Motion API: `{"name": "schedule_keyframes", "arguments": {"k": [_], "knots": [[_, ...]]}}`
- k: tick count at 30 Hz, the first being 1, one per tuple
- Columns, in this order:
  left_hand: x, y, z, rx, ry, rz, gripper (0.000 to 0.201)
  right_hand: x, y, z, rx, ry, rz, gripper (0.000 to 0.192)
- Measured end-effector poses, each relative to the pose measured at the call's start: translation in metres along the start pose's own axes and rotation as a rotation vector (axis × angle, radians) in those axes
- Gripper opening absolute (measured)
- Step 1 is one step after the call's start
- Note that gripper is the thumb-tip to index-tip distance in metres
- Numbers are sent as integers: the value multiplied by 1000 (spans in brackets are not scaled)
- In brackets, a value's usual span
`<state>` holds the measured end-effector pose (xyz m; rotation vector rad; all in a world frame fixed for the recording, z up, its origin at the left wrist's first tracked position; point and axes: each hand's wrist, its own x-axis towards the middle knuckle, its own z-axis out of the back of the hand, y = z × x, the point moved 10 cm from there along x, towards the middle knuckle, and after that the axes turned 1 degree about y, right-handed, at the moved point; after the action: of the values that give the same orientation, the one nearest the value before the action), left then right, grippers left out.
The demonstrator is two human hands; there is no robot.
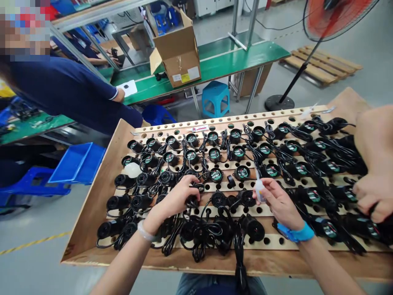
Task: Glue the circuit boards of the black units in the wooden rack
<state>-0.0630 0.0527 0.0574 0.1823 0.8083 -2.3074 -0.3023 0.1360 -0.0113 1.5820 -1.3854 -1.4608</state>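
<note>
Plywood, drilled with rows of round holes, makes the big tray point(92, 213) in front of us, and each hole is there to seat one small black fan motor so that it stands with its face up and its cord loose beside it. Most holes are filled; the far rows show green-labelled faces, the near rows show dark grilles and tangled black cords point(199, 237).

Our left hand point(176, 198) rests on the middle rows with the fingers curled down over one black motor point(192, 200), gripping or at least pressing it, probably to keep it steady in its seat. Our right hand point(281, 203) is closed around a small pale bottle point(259, 189), held upright just right of that motor with its thin tip pointing up and away from us; the tip is blurred, so we cannot tell whether it touches anything.

At the right edge another person's hand point(373, 196) reaches among the motors there, fingers bent around something dark; we keep it apart from our own.

Beyond the tray, an open cardboard box point(179, 51) sits on a green bench point(233, 61); its contents are hidden from this angle. A blue bin point(76, 164) lies on the floor at left, showing nothing inside. A co-worker in a dark blue shirt point(61, 90) leans at the next bench.
</note>
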Motion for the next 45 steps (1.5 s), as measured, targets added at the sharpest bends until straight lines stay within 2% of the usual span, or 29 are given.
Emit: {"name": "schedule_keyframes", "arguments": {"k": [3,5,8,10,13,16,20,24,30,33,36,41,43,45], "knots": [[-10,7,-26,214,60,-9,48,20,-16,-16,102,4,-61,46],[-8,4,-30,266,53,-10,51,32,-21,-23,168,-16,-90,45],[6,-2,-13,240,-142,50,39,45,-21,-26,259,-71,-112,42],[19,2,-6,190,-267,144,35,49,-20,-27,309,-101,-123,42],[41,15,-16,116,-310,256,37,53,-19,-28,357,-112,-139,40],[51,22,-27,58,-333,278,27,56,-17,-25,375,-124,-142,39],[43,17,-30,-52,-448,251,24,64,-13,-13,360,-171,-129,39],[26,12,-26,-120,-556,212,35,75,-2,-6,349,-201,-101,43],[19,24,-11,-42,-702,171,30,87,2,-17,301,-134,-129,36],[21,30,-11,27,-706,175,32,91,-4,-21,218,-105,-156,38],[21,36,-16,-3,-682,201,30,96,-4,-27,-13,-44,-151,42],[21,35,-19,-32,-597,251,24,104,15,-42,-361,40,-43,40],[28,23,-17,57,-537,250,40,106,22,-46,-426,58,-14,36],[43,6,-15,178,-465,241,70,108,27,-46,-447,71,2,34]]}}
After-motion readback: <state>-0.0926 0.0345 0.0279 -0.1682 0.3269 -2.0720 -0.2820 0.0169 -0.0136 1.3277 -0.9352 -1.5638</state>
